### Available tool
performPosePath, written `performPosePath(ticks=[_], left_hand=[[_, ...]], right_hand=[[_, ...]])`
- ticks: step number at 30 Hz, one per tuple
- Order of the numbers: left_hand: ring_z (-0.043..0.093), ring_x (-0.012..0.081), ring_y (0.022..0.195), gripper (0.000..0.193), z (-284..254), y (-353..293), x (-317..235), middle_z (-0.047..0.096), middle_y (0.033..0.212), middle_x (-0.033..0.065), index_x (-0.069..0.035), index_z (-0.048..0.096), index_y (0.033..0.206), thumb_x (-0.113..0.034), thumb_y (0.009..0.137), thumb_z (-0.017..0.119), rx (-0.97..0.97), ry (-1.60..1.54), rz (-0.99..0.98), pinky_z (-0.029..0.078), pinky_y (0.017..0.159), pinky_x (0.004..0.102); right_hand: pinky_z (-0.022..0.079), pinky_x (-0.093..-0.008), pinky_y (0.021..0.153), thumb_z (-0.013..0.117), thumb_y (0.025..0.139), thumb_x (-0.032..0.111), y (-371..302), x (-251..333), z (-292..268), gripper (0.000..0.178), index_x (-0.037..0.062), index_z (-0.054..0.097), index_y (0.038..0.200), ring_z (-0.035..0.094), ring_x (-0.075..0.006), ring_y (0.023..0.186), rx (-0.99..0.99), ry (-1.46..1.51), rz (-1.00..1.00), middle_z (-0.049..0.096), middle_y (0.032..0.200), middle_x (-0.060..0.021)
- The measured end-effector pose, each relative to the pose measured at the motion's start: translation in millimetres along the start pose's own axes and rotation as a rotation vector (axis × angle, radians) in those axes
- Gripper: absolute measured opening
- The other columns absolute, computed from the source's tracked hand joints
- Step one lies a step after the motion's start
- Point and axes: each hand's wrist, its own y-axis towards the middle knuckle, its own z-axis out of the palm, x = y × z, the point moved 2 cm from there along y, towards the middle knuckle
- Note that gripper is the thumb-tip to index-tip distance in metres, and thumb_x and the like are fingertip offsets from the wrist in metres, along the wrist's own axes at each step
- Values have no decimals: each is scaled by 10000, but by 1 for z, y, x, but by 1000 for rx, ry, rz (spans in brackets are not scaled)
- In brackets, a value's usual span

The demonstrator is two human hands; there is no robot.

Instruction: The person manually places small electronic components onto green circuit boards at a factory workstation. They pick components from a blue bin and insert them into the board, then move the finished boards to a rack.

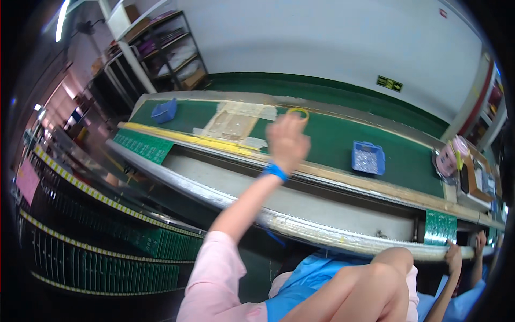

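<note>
My left hand (288, 140), with a blue wristband (275, 172), reaches over the green work surface (332, 137). Its blurred fingertips overlap a yellow ring (298, 111), which looks like a roll of tape; I cannot tell whether they grip it. Left of the hand, a tan sheet (232, 122) is fixed to the surface with pale tape strips. My right hand is not visible. Bare skin of a bent limb fills the lower middle, beside blue cloth. A green circuit board (142, 147) lies on the rail at the left.
A blue bin (368, 157) with small clear parts stands right; another blue bin (164, 110) is far left. At right, a co-worker's hands (454, 256) are by a green circuit board (440, 227). Racks of boards (177, 244) fill the lower left. A metal rail (316, 228) edges the line.
</note>
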Motion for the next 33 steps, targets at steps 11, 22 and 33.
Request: performPosePath(ticks=[11,22,33], left_hand=[[199,339,1478,915,-204,-150,349,216,1604,157,-88,284,1514,-436,795,730,477,972,-1077,172,1130,667],[346,255,1394,754,-184,-141,337,419,1501,91,-137,549,1356,-491,718,736,755,1060,-1219,352,1061,581],[607,351,1137,404,-144,-126,287,671,1156,220,-76,758,993,-389,756,662,702,828,-954,469,962,457]], right_hand=[[473,-287,621,603,902,3,-8,29,20,106,-9,703,870,587,-210,716,-42,-81,-50,607,972,-180],[495,-502,926,578,961,48,-49,89,44,168,-51,678,1053,609,-424,1118,187,-382,-14,650,1110,-251],[476,-484,930,609,975,199,-144,122,3,255,-6,689,1105,620,-378,1132,678,-198,302,638,1212,-218]])
